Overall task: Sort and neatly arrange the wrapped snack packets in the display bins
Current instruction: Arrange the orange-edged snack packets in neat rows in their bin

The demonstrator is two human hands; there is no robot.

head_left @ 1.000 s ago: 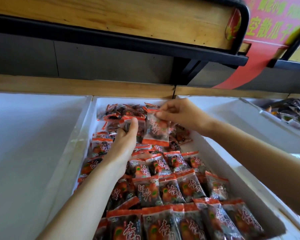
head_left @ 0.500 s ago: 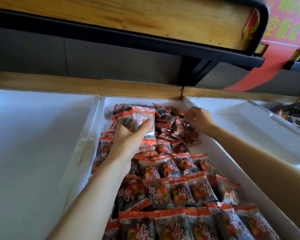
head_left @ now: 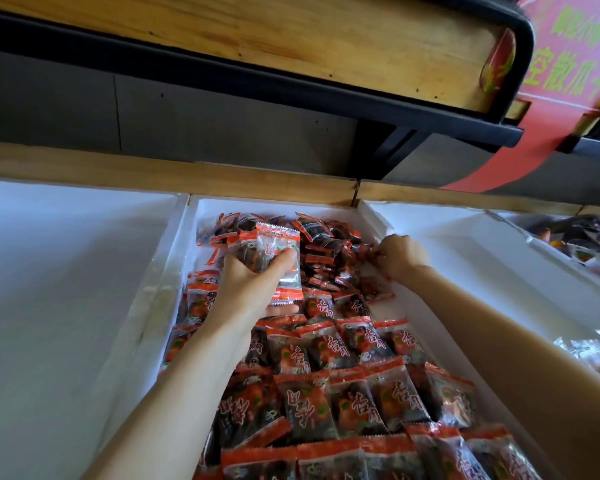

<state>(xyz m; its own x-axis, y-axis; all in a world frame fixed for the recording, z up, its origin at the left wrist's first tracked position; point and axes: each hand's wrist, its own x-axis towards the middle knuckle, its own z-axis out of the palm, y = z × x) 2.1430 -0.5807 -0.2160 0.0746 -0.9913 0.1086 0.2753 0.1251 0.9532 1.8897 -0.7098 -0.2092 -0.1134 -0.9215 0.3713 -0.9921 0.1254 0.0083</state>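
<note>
Now left hand [head_left: 246, 292] grips packet [head_left: 275, 249] (right hand [head_left: 400, 258] apart).

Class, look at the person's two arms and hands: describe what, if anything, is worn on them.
The left forearm and right forearm are bare to the frame edge; no sleeves show. The left hand and right hand wear no gloves; no watch, bracelet or ring is visible.

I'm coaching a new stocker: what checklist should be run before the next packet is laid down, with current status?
1. Left hand grips the held packets securely: ok.
2. Right hand pinches a packet in the far pile: cannot tell.
3. Far pile tidied: not ok, jumbled.
4. Near rows lie flat, overlapping: ok.
5. Near-row labels all upright: not ok, one upside-down packet.
</note>
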